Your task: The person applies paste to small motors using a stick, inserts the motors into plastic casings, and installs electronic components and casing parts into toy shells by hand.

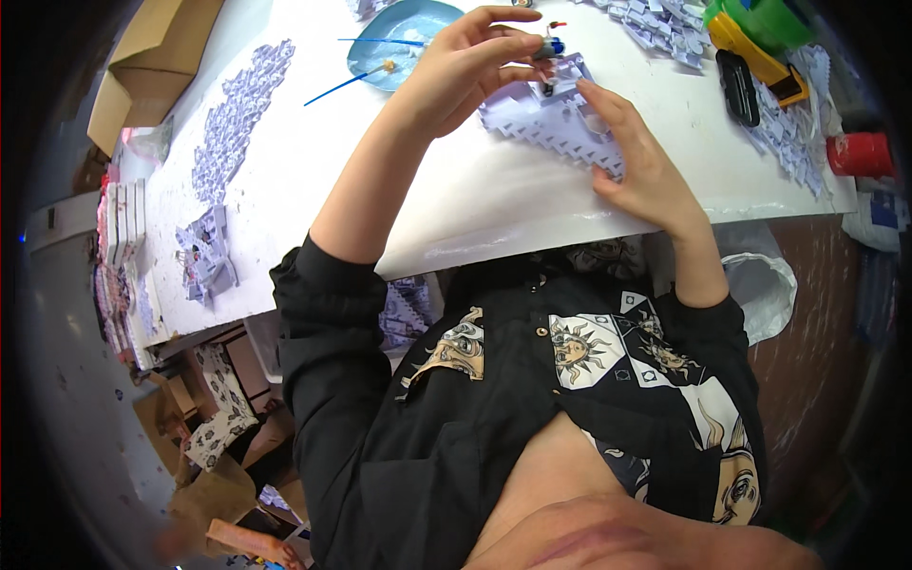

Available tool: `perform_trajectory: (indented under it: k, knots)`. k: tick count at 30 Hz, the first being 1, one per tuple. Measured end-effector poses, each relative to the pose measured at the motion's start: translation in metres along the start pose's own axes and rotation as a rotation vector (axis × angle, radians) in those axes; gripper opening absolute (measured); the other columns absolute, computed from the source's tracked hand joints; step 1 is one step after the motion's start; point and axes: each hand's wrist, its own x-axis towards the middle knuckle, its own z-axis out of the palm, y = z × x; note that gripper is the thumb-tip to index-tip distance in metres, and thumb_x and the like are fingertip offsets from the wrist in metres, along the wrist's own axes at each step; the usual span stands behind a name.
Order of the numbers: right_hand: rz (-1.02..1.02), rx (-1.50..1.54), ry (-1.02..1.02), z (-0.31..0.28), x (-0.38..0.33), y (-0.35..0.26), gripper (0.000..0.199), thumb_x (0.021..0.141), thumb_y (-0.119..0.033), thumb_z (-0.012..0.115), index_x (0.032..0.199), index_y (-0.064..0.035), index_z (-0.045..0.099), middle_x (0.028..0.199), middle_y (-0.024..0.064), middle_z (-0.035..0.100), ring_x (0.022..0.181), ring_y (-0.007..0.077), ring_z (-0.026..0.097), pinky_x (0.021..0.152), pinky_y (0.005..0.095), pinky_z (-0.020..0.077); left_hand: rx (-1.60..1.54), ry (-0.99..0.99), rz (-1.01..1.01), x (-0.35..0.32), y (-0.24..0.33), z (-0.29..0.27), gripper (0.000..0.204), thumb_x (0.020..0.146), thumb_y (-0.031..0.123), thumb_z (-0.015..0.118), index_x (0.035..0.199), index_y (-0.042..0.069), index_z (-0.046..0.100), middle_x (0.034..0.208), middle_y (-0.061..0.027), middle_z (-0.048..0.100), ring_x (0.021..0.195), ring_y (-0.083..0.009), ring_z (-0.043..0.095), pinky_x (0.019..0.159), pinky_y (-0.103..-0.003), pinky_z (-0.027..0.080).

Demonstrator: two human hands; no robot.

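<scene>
two hands are seen over a white table (313, 171). a small blue-tipped tube (548, 47) is pinched in the curled fingers of the left hand (465, 71). a folded lilac card piece (556, 119), lying on the table, is pressed down by the right hand (641, 166), fingers spread flat. a blue dish (404, 38) is set just beyond.

Bright, even light on the white table (475, 204); fisheye bends edges, corners black.
</scene>
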Motion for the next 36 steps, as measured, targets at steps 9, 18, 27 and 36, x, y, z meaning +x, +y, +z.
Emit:
perform_trajectory:
  k: [9,18,27,36]
  knots:
    - [-0.049,-0.589,0.151,-0.045,-0.002,0.013,0.063,0.078,0.010,0.056,0.137,-0.0114,0.058,0.122,0.0109,0.065,0.115,0.0297,0.059,0.103,0.0415,0.0454,0.575,0.122,0.090,-0.014,0.025,-0.014,0.031,0.101,0.016,0.061,0.126,-0.002,0.055,0.101,-0.0145,0.067,0.091,-0.0212,0.068,0.081,-0.034,0.058]
    - [-0.087,-0.120,0.370,0.035,0.050,-0.026,0.038,0.082,-0.020,0.078,0.118,-0.0097,0.071,0.102,0.0059,0.071,0.098,0.0239,0.061,0.088,0.0367,0.0505,0.280,0.282,0.060,-0.053,-0.005,-0.005,0.020,0.100,0.011,0.061,0.111,-0.007,0.062,0.098,-0.0171,0.071,0.082,-0.0205,0.074,0.075,-0.031,0.063]
    - [-0.050,-0.050,0.239,0.046,0.050,-0.033,0.028,0.079,-0.015,0.080,0.106,-0.0081,0.076,0.094,0.0047,0.068,0.093,0.0205,0.063,0.090,0.0358,0.0510,0.219,0.377,0.151,-0.081,-0.026,0.010,0.019,0.094,0.010,0.071,0.103,-0.006,0.065,0.091,-0.0137,0.072,0.080,-0.0186,0.072,0.072,-0.031,0.063]
    - [-0.089,-0.082,0.096,0.040,0.051,-0.029,0.027,0.081,-0.014,0.077,0.108,-0.0112,0.077,0.089,0.0045,0.069,0.094,0.0205,0.062,0.119,0.0495,0.0303,0.266,0.397,0.084,-0.085,-0.033,0.002,0.015,0.093,0.007,0.071,0.101,-0.005,0.066,0.091,-0.0130,0.071,0.082,-0.0189,0.072,0.077,-0.033,0.063]
